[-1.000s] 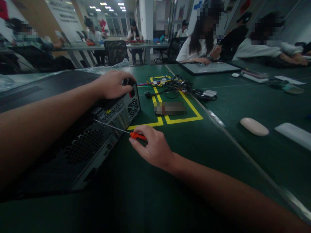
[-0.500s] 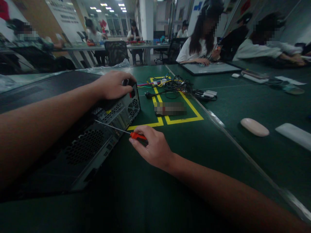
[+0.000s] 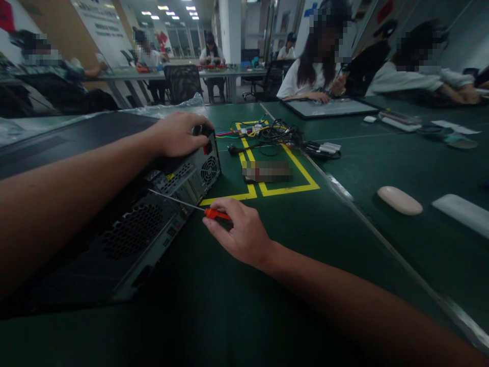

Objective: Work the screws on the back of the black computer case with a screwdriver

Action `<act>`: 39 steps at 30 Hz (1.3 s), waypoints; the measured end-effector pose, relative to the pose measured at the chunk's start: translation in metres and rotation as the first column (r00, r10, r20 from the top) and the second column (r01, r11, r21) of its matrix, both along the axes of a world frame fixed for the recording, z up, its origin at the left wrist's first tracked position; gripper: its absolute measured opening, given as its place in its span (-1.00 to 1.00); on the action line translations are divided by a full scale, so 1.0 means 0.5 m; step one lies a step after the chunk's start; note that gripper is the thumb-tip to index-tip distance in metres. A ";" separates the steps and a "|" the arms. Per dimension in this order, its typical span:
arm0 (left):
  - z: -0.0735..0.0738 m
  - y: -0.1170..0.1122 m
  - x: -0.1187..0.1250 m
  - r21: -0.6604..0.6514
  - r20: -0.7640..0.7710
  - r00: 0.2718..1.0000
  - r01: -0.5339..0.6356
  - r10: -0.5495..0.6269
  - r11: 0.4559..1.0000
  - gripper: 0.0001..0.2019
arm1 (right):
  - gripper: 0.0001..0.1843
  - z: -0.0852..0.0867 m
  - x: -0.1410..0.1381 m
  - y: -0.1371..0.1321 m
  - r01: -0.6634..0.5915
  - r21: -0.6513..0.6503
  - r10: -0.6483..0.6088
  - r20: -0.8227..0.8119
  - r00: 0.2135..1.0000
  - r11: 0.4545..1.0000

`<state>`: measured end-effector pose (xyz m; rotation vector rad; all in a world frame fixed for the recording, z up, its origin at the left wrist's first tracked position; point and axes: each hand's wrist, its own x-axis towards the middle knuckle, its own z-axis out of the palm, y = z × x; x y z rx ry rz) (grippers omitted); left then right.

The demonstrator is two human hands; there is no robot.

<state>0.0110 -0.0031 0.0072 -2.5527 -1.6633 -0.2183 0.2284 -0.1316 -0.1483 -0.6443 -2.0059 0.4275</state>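
A black computer case [image 3: 126, 229] lies on its side on the green table, its rear panel with a fan grille facing right. My left hand [image 3: 178, 133] rests curled over the case's far top corner, gripping it. My right hand [image 3: 240, 232] is closed around the orange handle of a screwdriver [image 3: 191, 205]. The thin metal shaft reaches left, and its tip touches the rear panel of the case.
Yellow tape marks a rectangle [image 3: 282, 188] holding a tangle of cables [image 3: 273, 133]. A white mouse [image 3: 399, 199] and a white keyboard [image 3: 460, 211] lie to the right. Other people sit working at the far side of the table and beyond.
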 end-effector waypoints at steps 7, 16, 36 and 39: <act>-0.007 0.016 -0.011 0.002 0.042 0.999 -0.014 0.014 1.000 -0.30 | -0.75 0.002 0.000 0.000 0.011 -0.037 -0.011 0.014 1.000 0.999; 0.002 -0.005 0.002 -0.007 -0.001 1.000 -0.013 0.013 1.000 -0.29 | -0.74 0.006 0.002 -0.003 0.023 -0.055 -0.021 0.034 0.999 0.998; -0.001 -0.001 -0.003 0.004 0.002 1.000 -0.005 0.005 1.000 -0.34 | -0.69 0.009 0.000 -0.004 0.027 -0.016 -0.027 0.007 1.000 0.999; 0.001 -0.003 -0.001 -0.005 -0.003 1.000 -0.006 0.006 1.000 -0.31 | -0.68 0.012 0.001 -0.006 0.024 -0.015 -0.024 0.003 1.000 1.000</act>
